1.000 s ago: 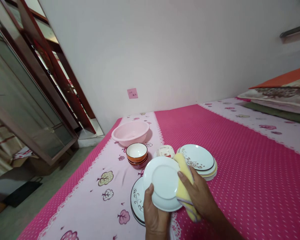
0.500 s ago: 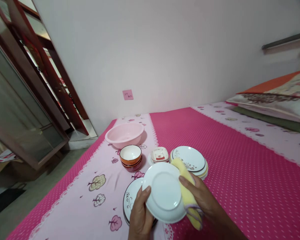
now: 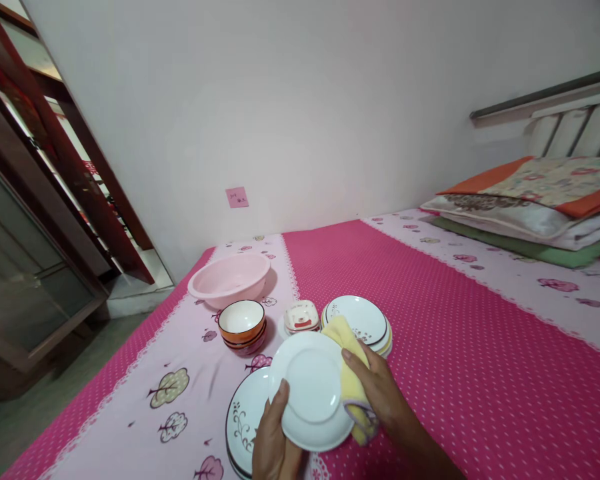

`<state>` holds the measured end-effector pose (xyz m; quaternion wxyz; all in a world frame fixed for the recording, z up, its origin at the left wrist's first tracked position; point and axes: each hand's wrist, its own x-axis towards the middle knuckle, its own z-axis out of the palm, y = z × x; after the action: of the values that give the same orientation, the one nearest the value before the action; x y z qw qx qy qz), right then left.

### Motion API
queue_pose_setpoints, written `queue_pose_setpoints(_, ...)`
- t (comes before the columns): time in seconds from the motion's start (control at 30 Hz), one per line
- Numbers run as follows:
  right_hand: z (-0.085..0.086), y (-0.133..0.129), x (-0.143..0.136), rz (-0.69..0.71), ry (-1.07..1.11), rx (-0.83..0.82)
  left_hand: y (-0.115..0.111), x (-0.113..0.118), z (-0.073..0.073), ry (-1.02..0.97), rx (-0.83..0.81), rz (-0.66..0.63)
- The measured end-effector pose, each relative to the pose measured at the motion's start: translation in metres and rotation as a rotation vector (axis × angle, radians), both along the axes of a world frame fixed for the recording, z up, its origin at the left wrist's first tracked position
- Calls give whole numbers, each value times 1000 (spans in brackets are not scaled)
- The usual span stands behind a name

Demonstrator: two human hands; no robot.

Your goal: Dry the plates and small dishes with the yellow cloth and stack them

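A white plate (image 3: 313, 383) is tilted up before me, its ringed underside facing the camera. My left hand (image 3: 275, 433) grips its lower left edge, thumb on the face. On the right edge, my right hand (image 3: 375, 377) pinches a folded yellow cloth (image 3: 350, 373) against the plate. Under and left of the held plate lies a stack of dark-rimmed plates (image 3: 243, 413) with a floral pattern. Behind it sit small square dishes (image 3: 301, 313) with a red mark and, to the right, another plate stack (image 3: 357, 317), partly covered by the cloth and hand.
Stacked orange-brown bowls (image 3: 243, 323) stand left of the small dishes. A pink basin (image 3: 230, 277) is behind them, near the wall. Folded bedding (image 3: 525, 200) lies at the far right on the pink patterned bedspread (image 3: 460, 347). A glass-panelled door (image 3: 30, 267) is at the left.
My view has turned slightly right, so the things on the bed appear further left. Both hands keep hold of the plate; the cloth stays at its right edge.
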<state>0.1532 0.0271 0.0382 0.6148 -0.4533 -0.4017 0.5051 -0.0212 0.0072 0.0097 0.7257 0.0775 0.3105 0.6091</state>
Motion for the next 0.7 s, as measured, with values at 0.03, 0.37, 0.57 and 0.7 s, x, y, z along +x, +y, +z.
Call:
queue_pose_setpoints(0.03, 0, -2, -5, -1, 16, -8, 2, 2, -3, -45, 22, 3)
queue_pose_setpoints(0.37, 3, -15, -30, 24, 214, -33, -2, -4, 10, 82, 115, 145)
queue_pose_setpoints(0.57, 10, -16, -5, 158, 189, -75, -5, -15, 14, 71, 27, 1)
queue_pose_setpoints(0.7, 3, -14, 1, 212, 156, -72, -9, -14, 25, 146, 11, -20)
